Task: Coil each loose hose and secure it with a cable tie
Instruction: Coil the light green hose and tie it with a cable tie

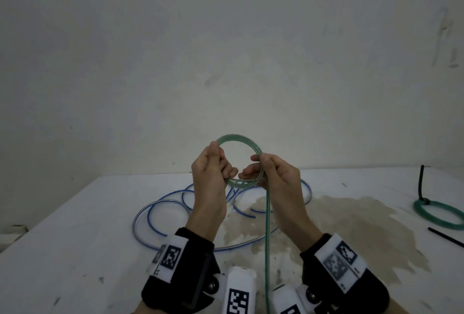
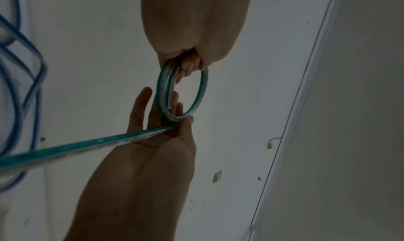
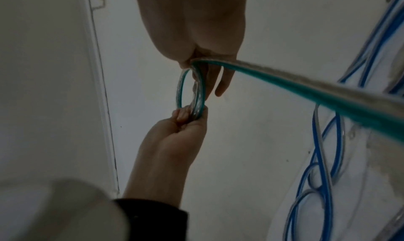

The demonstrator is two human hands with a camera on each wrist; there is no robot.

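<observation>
I hold a small coil of clear, green-striped hose [image 1: 236,137] upright above the white table [image 1: 75,225]. My left hand [image 1: 218,163] grips the coil's left side with curled fingers. Opposite it, my right hand [image 1: 261,168] pinches the right side between thumb and fingers. The hose's loose tail [image 1: 267,238] drops from my right hand toward me. The left wrist view shows the coil [image 2: 163,92], my left hand [image 2: 196,42], my right hand [image 2: 161,137] and the tail [image 2: 87,144]. In the right wrist view are the coil [image 3: 201,96], my right hand [image 3: 196,28] and my left hand [image 3: 174,132].
A loose blue-striped hose [image 1: 150,209] sprawls in loops on the table under my hands. At the right edge lies a green coil [image 1: 439,213] bound with a black cable tie [image 1: 421,183]. A loose black tie [image 1: 444,237] lies beside it. A brown stain [image 1: 351,225] marks the table.
</observation>
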